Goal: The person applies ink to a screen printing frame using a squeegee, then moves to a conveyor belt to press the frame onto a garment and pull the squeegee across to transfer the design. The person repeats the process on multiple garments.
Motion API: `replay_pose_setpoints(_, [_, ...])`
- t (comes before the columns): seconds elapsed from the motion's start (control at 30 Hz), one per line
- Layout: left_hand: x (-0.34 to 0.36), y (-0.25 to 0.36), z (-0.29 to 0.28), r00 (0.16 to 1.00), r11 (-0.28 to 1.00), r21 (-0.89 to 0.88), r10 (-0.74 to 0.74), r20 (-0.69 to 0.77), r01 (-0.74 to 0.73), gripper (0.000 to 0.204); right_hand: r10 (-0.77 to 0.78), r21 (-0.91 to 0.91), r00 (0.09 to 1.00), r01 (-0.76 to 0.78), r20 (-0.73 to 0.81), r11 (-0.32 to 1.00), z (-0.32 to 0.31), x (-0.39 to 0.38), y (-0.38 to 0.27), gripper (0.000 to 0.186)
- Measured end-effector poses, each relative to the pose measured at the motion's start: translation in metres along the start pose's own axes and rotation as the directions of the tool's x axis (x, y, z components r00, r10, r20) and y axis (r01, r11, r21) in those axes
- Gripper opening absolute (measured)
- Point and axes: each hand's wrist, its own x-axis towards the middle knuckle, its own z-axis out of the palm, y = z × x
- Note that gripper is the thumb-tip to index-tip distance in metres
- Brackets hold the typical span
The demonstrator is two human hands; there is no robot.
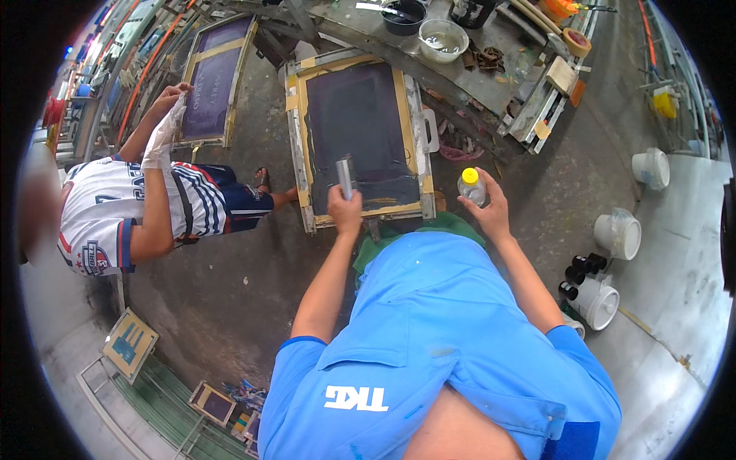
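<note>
My left hand [344, 210] is closed round a short silvery-grey, bar-like tool [346, 175]; its exact kind does not show. The tool overlaps the lower part of a screen-printing frame [355, 107] with dark mesh and tan tape along its edges. To the right of that frame, my right hand [495, 210] grips a small clear bottle [475, 195] with a yellow cap, which stays on. Whether the tool touches the mesh, I cannot tell.
At the left a co-worker [153, 207] holds a pale cloth [165, 134] near another screen frame [218, 77]. Ahead stands a stained worktable [479, 88] with a dark bowl [402, 17] and a clear bowl [443, 41]. White buckets [618, 234] line the right.
</note>
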Motion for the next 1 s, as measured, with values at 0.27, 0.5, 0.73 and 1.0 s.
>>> replay_pose_setpoints(0.27, [-0.024, 0.05, 0.066, 0.964, 0.936, -0.29, -0.135, 0.23, 0.2, 0.032, -0.099, -0.023, 0.994, 0.1, 0.055, 0.995, 0.007, 0.018, -0.01, 0.074])
replay_pose_setpoints(0.5, [0.003, -0.011, -0.007, 0.983, 0.986, -0.106, -0.114, 0.145, 0.13, 0.03, -0.088, -0.025, 0.991, 0.091, 0.104, 0.996, 0.009, 0.011, -0.008, 0.075])
replay_pose_setpoints(0.73, [0.04, -0.038, -0.069, 0.999, 0.99, 0.139, 0.033, -0.021, -0.03, 0.023, -0.15, -0.041, 0.98, 0.157, 0.134, 0.987, 0.012, 0.001, -0.014, 0.076])
replay_pose_setpoints(1.0, [-0.011, 0.039, 0.027, 0.987, 0.98, -0.201, 0.022, 0.162, 0.011, 0.026, -0.044, 0.012, 0.991, 0.043, 0.123, 0.999, 0.013, 0.003, -0.01, 0.072])
